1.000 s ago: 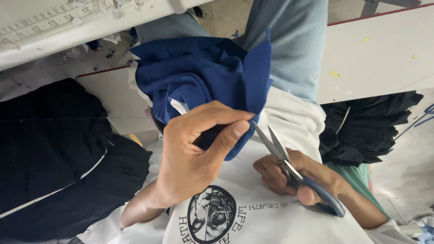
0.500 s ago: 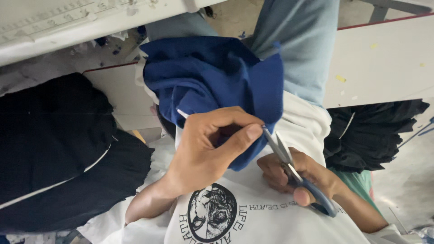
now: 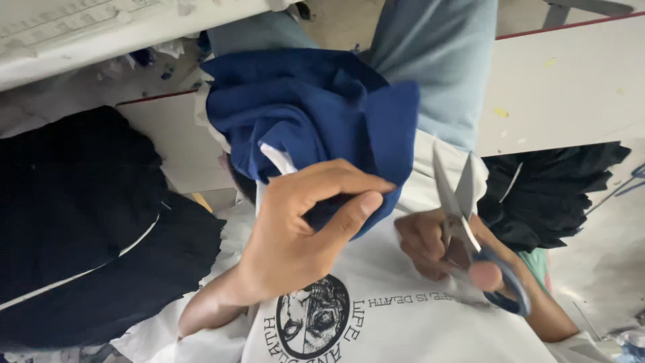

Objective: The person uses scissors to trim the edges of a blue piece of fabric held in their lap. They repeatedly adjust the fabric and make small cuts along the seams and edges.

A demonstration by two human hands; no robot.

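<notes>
Two hands at frame centre: left hand pinches blue fabric firmly; right hand grips scissors, blades parted, just beside the fabric.

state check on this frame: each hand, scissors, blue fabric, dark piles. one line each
left hand: closed, pinching the blue fabric between thumb and fingers
right hand: gripping the scissors by their blue handles
scissors: blades open, tips pointing up, clear of the fabric
blue fabric: bunched and folded, held up, white tag showing
dark garment pile on the left: heaped, untouched
dark garment pile on the right: crumpled, untouched
</notes>
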